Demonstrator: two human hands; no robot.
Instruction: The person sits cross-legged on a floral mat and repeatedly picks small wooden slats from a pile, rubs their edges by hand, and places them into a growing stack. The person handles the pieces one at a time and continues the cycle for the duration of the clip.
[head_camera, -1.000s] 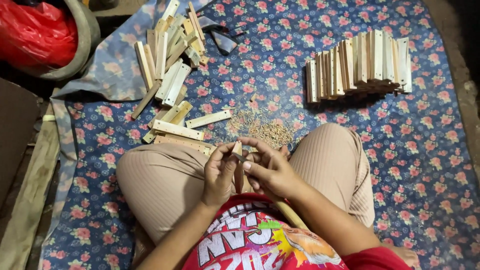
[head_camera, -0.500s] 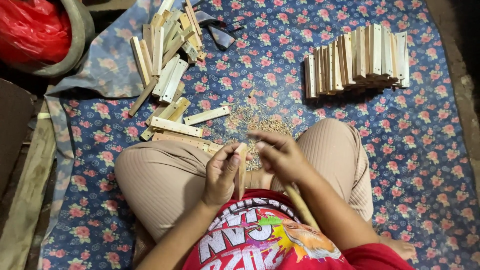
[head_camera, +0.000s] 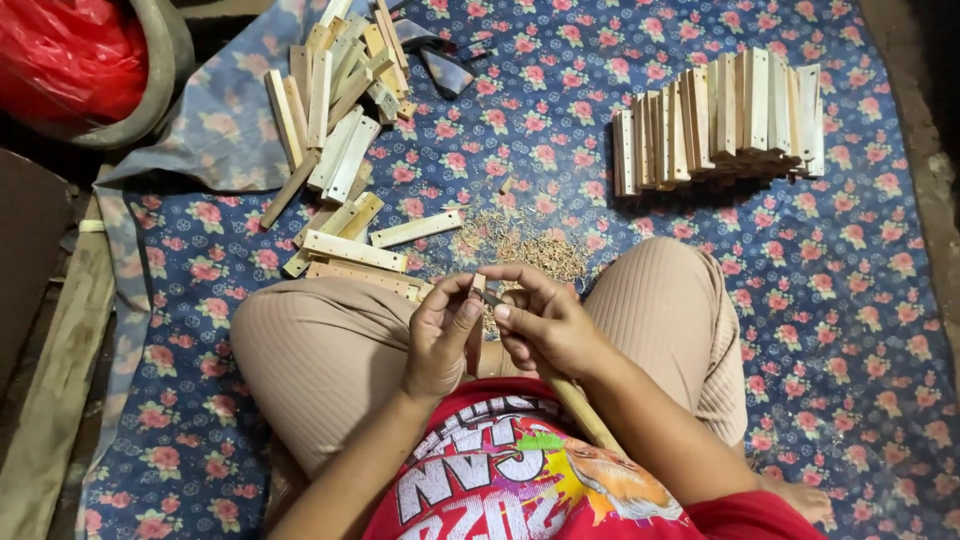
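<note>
I sit cross-legged on a blue floral cloth. My left hand holds a small pale wooden strip upright in front of my lap. My right hand grips a tool with a long wooden handle; its tip rests against the top of the strip. A heap of wood shavings lies just beyond my hands. Loose wooden strips lie by my left knee.
A scattered pile of wooden strips lies at the upper left. A neat row of strips standing on edge sits at the upper right. A red bag in a round basket is at the top left corner. A plank borders the cloth's left side.
My right hand swung out to the right past the strip half a second ago and has come back against its top. The left hand keeps the strip in place.
</note>
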